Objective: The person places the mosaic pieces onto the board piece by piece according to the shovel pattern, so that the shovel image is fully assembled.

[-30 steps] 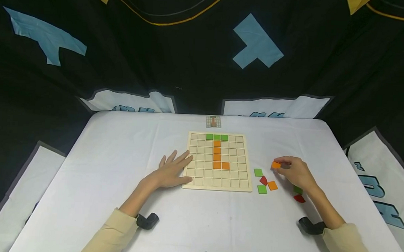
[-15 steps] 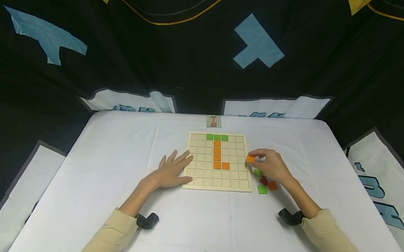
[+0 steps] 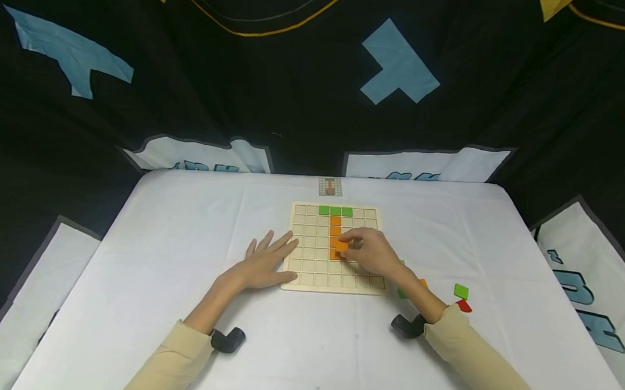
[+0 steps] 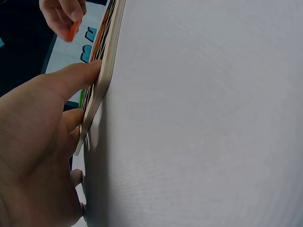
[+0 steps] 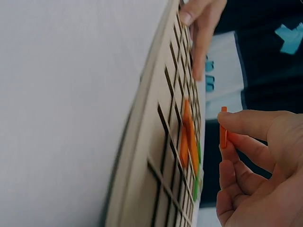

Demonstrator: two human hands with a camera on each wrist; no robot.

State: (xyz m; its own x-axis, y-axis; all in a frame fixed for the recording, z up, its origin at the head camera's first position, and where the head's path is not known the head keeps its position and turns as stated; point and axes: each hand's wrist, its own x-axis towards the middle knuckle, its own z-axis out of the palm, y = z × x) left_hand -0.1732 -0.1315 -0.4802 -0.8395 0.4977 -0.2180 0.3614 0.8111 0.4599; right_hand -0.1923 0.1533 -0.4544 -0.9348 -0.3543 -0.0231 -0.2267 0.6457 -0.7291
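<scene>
A pale wooden grid board (image 3: 309, 281) lies on the white table. My left hand (image 3: 262, 268) rests at its left edge with fingers spread, the thumb (image 4: 85, 75) touching the board's side in the left wrist view. Over the middle of the board, my right hand (image 3: 373, 253) pinches an orange square tile (image 5: 223, 127) between thumb and fingers. In the right wrist view this tile is held above the grid. Green tiles (image 3: 335, 211) sit in a row in the far cells, with a column of orange tiles (image 3: 335, 221) running from them; the held tile and fingers partly cover its near end.
Past the board's far edge lies a small card (image 3: 330, 187) with a gridded picture. A loose green tile (image 3: 461, 291) and a red piece (image 3: 463, 306) lie to the right. Other loose pieces are partly hidden under the right forearm. A black curtain (image 3: 295, 101) hangs behind the table.
My right hand has carried the orange tile leftward from the loose pieces to over the middle of the board. My left hand has stayed in place.
</scene>
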